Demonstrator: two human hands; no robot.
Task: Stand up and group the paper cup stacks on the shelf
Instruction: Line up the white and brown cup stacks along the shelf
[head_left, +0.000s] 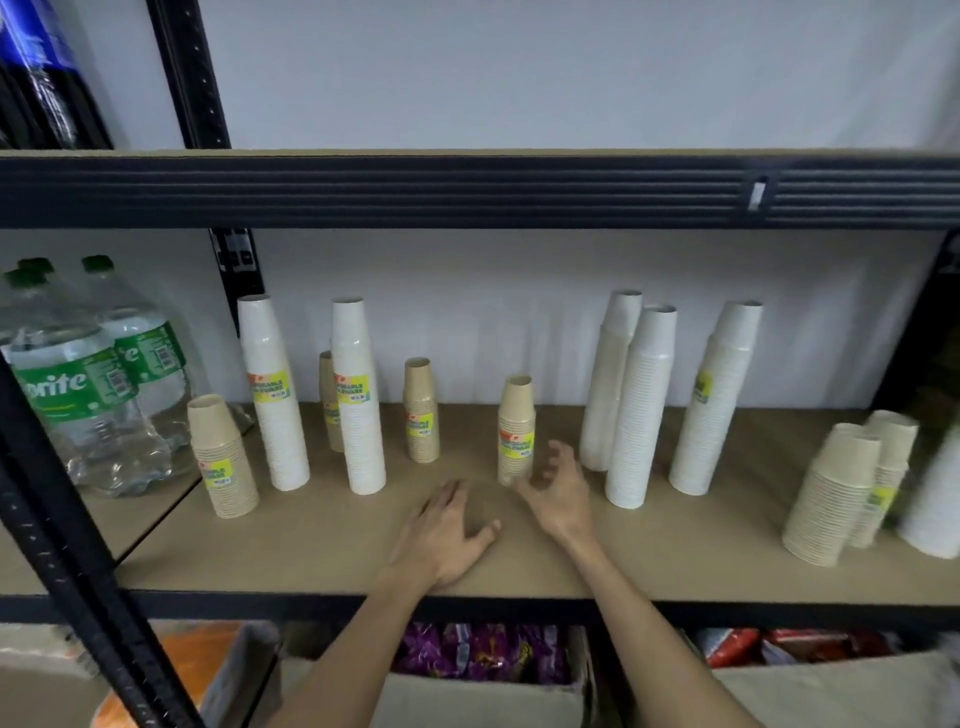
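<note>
Paper cup stacks, brown and white, all upright along the tan particleboard shelf (311, 551), scattered not grouped. Short brown labelled stack (516, 431) mid-shelf, near front edge. Right hand (558, 486) just beside it, fingers spread, empty, likely poised to grab. Left hand (449, 535) flat on shelf, empty, probably bracing. Tall white stacks (641, 405) toward right end.
</note>
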